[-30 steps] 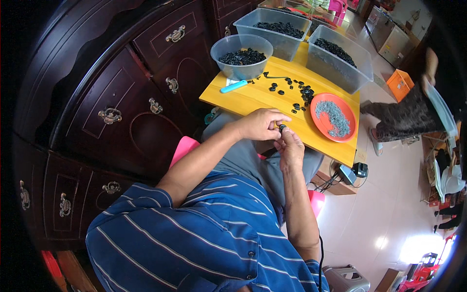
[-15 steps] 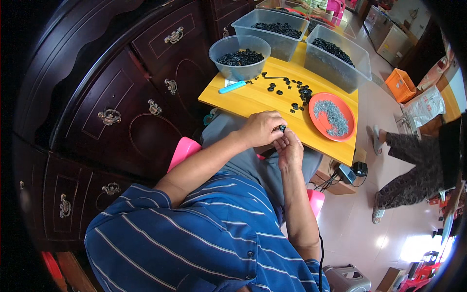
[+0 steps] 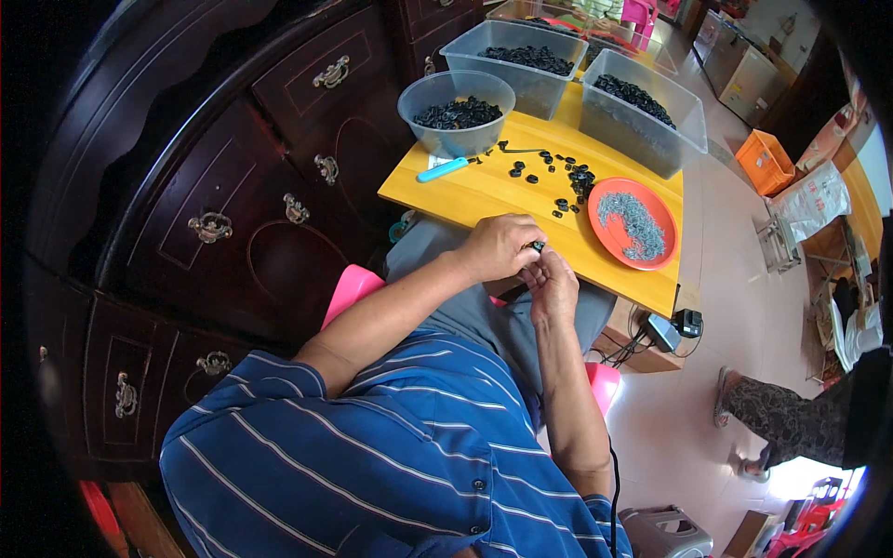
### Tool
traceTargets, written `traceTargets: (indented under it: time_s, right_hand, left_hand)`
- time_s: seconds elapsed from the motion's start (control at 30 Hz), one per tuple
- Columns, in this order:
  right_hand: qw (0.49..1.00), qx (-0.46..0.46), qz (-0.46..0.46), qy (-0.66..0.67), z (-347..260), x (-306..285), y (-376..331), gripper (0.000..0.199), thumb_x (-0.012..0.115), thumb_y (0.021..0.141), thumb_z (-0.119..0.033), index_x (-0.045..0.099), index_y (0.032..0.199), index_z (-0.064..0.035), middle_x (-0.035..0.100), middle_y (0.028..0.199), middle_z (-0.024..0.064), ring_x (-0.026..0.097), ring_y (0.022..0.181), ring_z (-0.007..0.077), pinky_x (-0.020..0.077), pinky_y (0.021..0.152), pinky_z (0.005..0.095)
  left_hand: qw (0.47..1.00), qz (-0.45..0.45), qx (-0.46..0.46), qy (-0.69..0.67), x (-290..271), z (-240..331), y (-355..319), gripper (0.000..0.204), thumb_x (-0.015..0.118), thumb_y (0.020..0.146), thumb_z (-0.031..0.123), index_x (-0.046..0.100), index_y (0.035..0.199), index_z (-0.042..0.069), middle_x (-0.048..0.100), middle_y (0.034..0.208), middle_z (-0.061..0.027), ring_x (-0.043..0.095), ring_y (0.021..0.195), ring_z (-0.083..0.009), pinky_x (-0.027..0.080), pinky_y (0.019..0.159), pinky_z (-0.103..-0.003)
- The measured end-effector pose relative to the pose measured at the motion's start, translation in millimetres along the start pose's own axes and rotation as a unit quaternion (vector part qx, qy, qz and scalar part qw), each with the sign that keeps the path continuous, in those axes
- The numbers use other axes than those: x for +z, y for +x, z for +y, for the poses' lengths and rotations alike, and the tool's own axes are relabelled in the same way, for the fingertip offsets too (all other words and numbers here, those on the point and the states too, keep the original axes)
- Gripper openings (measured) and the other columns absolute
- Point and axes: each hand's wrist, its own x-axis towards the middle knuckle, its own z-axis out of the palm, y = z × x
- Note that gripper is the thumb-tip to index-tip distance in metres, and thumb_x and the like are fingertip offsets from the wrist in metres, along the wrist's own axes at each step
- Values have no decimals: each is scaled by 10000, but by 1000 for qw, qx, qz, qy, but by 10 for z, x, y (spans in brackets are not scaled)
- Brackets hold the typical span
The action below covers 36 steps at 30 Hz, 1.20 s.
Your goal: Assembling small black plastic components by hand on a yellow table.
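Close to the front edge of the yellow table (image 3: 446,193), my left hand (image 3: 505,247) is closed round a small black part (image 3: 537,246). My right hand (image 3: 554,282) meets it from the right, fingertips pinched against the same part; whether they hold a tiny piece is too small to tell. A red plate (image 3: 603,244) with small silvery metal pieces (image 3: 642,228) stands to the right of my hands. Loose black parts (image 3: 579,179) lie scattered left of the plate. A blue-handled tool (image 3: 442,169) rests near the table's left side.
A round clear tub (image 3: 456,144) and two clear bins (image 3: 642,139) (image 3: 530,88) of black parts stand at the table's far side. Dark wooden cabinets (image 3: 233,167) line the left. Beside the table are cables and a small box (image 3: 662,332). A person's legs (image 3: 786,414) show at right.
My hands stay almost in place on the black part. The person at the right has walked nearer along the floor, toward the lower edge of the view.
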Motion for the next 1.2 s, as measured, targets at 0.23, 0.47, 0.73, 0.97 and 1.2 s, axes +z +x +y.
traceTargets:
  time_s: [0.23,0.47,0.73,0.97,1.2]
  right_hand:
    - [1000,-12,24,-4,-6,40,3,111,648,933,-194,649,959,-86,623,783,-29,597,690,82,453,616,215]
    - [999,-36,25,-12,0,12,23,118,629,957,-207,629,904,-101,604,740,-33,559,648,62,416,570,202]
    - [999,-40,20,-26,-14,34,10,124,606,975,-218,631,929,-106,640,781,-25,590,683,63,438,597,197]
    - [996,-74,35,-28,-266,149,-87,123,640,960,-177,624,1050,-93,654,877,-12,603,725,72,449,605,194]
    - [948,-315,-35,10,-1422,881,-1263,209,610,941,-85,580,1136,-14,645,998,87,611,846,139,482,746,272]
  left_hand:
    - [999,-1,37,7,45,-84,15,198,704,787,162,707,934,31,687,921,-117,673,867,-306,547,761,-395]
    - [998,-41,-28,-48,-75,89,74,185,686,798,157,704,940,39,687,943,-124,669,900,-327,543,801,-415]
    - [999,-34,-5,-35,40,-52,106,170,661,832,161,699,960,54,686,934,-121,669,893,-332,539,790,-426]
    - [999,3,-43,-34,-5,-154,227,162,665,842,160,691,958,50,678,892,-127,670,857,-316,537,758,-420]
    - [989,-36,-121,75,132,-812,305,201,659,852,162,679,1015,46,678,913,-137,665,876,-329,523,759,-453]
